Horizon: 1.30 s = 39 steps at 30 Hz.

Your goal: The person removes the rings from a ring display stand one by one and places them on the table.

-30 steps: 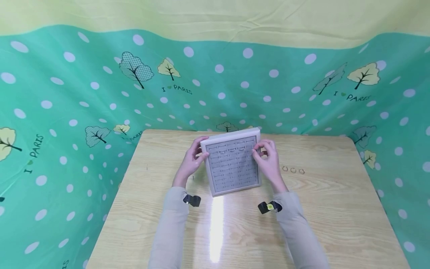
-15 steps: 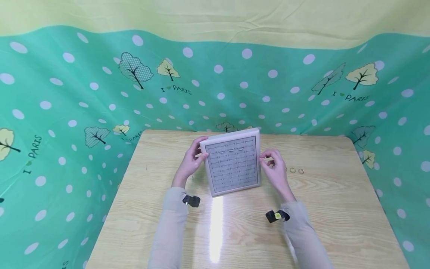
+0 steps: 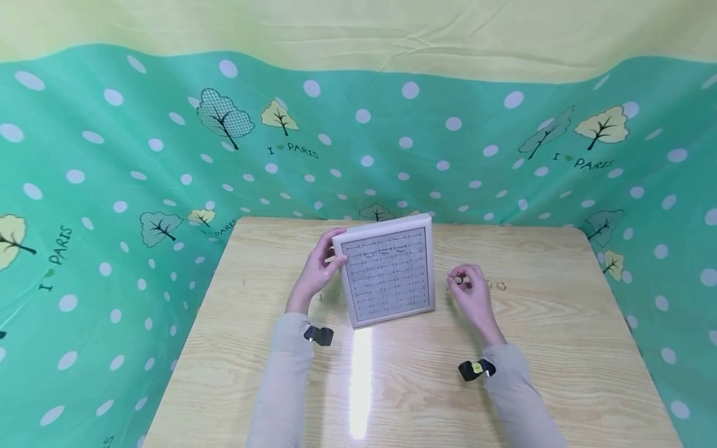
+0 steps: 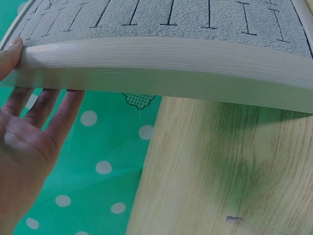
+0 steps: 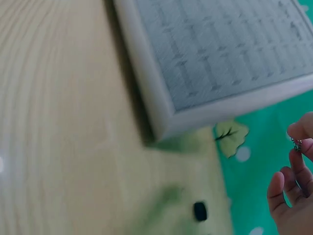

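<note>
Ring tray (image 3: 388, 274) is standing near the middle of the surface (image 3: 554, 348), tilting so that its slotted grey face is turning up toward me, a pale frame running around it. My left hand (image 3: 317, 272) is gripping it by the upper left side: my thumb is pressing on the front of the frame, and my fingers are reaching around behind. Three seated rings (image 3: 384, 251) are sitting side by side in the second row of slots from the top.

My right hand (image 3: 473, 294) is drawing thumb and forefinger close together, and between them I am pinching a small shiny piece (image 5: 296, 144); it is showing too small for me to tell its exact shape. My other fingers are curving loosely. This hand is lying apart from the tray, to the right of its frame. Just beyond it, two loose rings (image 3: 501, 286) are lying on the surface, the nearer one partly hiding behind my hand.

Both of my wrists are wearing black straps (image 3: 319, 335), and pale sleeves (image 3: 285, 379) are covering my forearms. A bright reflection (image 3: 361, 379) is stretching across the wood grain below the tray. Behind everything, a green cloth (image 3: 358, 149) is hanging in folds, showing pale dots, trees and PARIS lettering.
</note>
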Tool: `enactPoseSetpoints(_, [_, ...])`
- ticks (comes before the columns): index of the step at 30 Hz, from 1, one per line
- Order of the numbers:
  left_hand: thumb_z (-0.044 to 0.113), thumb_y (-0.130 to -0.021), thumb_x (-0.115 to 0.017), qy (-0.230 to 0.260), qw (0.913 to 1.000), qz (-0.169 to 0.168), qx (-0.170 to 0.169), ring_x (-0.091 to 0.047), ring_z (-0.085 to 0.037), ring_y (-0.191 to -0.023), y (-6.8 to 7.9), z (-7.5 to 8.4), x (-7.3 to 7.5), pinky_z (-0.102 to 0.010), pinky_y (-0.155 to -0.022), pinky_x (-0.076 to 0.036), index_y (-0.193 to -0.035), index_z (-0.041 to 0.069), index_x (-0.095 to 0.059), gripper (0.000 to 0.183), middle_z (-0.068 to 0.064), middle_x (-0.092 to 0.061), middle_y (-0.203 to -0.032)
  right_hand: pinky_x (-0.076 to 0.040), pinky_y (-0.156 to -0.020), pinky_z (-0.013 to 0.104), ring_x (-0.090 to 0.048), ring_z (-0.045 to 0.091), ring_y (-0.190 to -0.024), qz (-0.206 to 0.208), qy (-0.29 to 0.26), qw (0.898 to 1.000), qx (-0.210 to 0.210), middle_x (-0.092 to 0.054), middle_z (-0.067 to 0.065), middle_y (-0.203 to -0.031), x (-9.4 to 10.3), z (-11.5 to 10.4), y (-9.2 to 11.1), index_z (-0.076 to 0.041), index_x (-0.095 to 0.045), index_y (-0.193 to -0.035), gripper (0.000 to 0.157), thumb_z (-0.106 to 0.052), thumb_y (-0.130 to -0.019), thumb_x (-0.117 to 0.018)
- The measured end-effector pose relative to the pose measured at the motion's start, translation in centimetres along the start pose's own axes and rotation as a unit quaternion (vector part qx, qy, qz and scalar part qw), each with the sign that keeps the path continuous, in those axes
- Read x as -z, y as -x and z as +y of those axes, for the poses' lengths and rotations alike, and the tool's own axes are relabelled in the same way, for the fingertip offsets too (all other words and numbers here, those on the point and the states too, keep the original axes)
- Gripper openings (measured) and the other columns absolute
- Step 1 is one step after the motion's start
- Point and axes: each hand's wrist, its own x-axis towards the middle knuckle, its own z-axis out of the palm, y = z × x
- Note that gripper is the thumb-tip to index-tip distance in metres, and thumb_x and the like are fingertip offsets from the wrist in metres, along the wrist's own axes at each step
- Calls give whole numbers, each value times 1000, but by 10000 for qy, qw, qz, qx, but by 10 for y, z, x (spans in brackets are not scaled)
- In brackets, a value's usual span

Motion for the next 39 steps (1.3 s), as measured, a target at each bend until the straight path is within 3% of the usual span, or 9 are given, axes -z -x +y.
enactPoseSetpoints(8, [-11,-91,-55,21,10000,10,36,-56,-41,-101,2,1,-1,-46,-81,-55,-141,3,-37,55,-29,-51,-119,-40,-66,17,-48,28,-92,-187,717,9969,-253,-52,18,-104,6,44,12,4,-61,-93,10,4,-84,-64])
enactPoseSetpoints(13, [-11,-91,-55,41,9999,-6,93,-56,-41,-102,3,-1,-2,-46,-82,-55,-141,3,-37,56,-28,-51,-120,-39,-64,16,-49,27,-86,2,752,9970,-168,-54,19,-97,3,63,18,6,-62,-89,10,8,-80,-64])
enactPoseSetpoints(23, [-8,-92,-55,-55,9999,-8,84,-55,-40,-104,1,1,-1,-46,-84,-54,-143,4,-36,56,-27,-51,-122,-41,-77,29,-49,29,-86,154,844,9963,2,-56,22,-93,1,77,15,9,-62,-87,9,11,-78,-64])
enactPoseSetpoints(39, [-8,-92,-55,-53,9999,-1,97,-56,-40,-105,1,0,1,-46,-85,-54,-142,4,-36,55,-27,-51,-123,-39,-73,30,-49,25,-83,154,1030,9938,-385,-56,17,-97,-3,81,21,4,-67,-88,9,5,-79,-71])
